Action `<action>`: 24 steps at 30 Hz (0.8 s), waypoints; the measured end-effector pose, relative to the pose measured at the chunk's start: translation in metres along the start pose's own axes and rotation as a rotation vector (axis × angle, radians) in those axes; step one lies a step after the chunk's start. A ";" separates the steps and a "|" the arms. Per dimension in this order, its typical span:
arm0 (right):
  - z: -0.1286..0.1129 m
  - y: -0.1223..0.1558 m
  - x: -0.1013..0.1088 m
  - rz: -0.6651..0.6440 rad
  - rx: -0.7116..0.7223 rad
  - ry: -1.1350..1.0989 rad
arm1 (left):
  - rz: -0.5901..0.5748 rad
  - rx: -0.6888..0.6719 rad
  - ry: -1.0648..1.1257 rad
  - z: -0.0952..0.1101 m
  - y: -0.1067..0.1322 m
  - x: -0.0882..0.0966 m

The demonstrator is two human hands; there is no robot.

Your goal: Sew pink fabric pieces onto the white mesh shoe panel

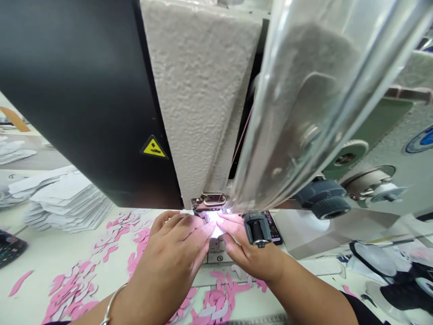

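Under the head of a sewing machine, both my hands meet at the brightly lit needle area. My left hand has its fingers bent and pressed together, the thumb and fingertips down on a small glaring patch. From the other side, the thumb and index finger of my right hand close in on the same spot. Glare and the fingers hide what lies between them, so I cannot make out the piece. Pink and white curved cut pieces lie scattered in front of the machine bed.
More pink cut pieces cover the left of the table, beside stacked white sheets. A phone lies behind my right hand. A dark knob juts from the machine. Black items and thread sit at the right.
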State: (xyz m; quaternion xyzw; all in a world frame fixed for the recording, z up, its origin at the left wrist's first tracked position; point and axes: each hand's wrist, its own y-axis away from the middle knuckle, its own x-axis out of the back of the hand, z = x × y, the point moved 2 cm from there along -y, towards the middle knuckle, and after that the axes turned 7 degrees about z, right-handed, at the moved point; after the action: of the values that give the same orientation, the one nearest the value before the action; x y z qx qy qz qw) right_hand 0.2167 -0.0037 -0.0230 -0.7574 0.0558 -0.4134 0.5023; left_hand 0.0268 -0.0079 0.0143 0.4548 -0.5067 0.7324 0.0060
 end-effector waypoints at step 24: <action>-0.032 0.011 -0.002 -0.141 0.116 0.281 | 0.113 0.075 -0.056 -0.001 0.009 -0.005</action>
State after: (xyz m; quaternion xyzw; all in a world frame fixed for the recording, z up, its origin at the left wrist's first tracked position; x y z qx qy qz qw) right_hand 0.1973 -0.0311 -0.0283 -0.6638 0.0485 -0.5520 0.5023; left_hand 0.0250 -0.0096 0.0043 0.4459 -0.5037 0.7369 -0.0665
